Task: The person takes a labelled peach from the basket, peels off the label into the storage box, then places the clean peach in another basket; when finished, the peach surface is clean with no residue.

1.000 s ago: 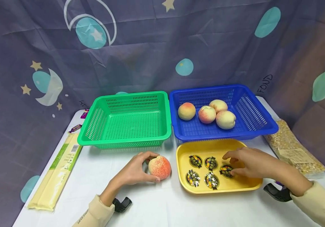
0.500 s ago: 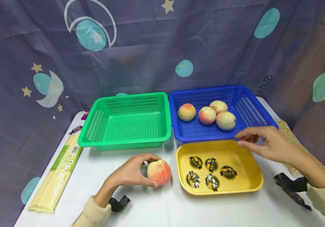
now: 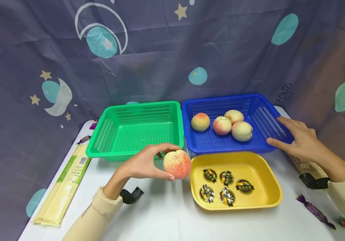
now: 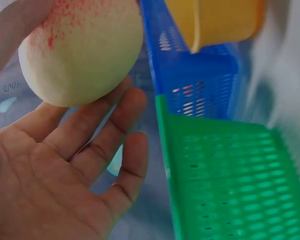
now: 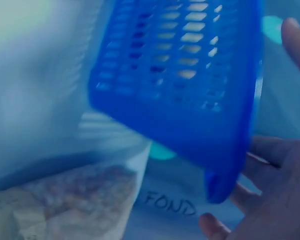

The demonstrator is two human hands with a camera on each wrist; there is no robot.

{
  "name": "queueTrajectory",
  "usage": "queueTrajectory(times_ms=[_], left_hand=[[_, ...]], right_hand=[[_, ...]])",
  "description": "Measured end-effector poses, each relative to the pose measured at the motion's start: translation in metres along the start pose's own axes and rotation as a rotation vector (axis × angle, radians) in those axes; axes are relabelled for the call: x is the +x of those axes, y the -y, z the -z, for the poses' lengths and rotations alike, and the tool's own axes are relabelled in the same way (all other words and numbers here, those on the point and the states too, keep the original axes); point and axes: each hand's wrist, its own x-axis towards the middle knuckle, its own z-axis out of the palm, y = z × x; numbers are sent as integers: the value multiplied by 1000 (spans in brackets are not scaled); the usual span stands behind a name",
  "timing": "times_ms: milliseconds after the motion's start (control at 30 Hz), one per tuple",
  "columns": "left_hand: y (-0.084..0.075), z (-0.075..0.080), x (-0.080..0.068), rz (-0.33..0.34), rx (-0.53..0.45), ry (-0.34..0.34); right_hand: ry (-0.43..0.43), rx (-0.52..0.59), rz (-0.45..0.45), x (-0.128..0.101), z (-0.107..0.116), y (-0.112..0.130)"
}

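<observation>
Staged tabletop recording setup, white table (image 3: 172,217), moon-and-star backdrop cloth (image 3: 70,60) hung behind, plastic sorting baskets (image 3: 136,129)

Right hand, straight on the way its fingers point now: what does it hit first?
Most likely the blue basket. The right hand sits at its right front corner, fingers spread toward the rim; the right wrist view shows that corner right at the fingers. Whether they already touch is unclear.

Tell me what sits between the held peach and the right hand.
In the head view, the yellow tray with five stickers lies between the peach in the left hand and the right hand.
</observation>
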Motion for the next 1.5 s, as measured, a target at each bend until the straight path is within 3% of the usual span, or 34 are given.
queueTrajectory(times_ms=[133,333,500,733,967,1500], left_hand=[[-1,12,28,-14,-18,-44],[2,24,72,37,-60,-98],[8,19,104,50,-54,-97],[13,5,142,20,-59,-31],[16,-6,166,69,-47,51],[6,-20,205,95,80,124]], right_hand=[[74,-42,-52,1,-6,-12],[118,-23,-84,2,-11,-19],[151,3,-105,3,-12,-20],[190,46,-115,3,-11,-19],[193,53,-111,2,-12,-18],[186,66,-102,2,-11,-17]])
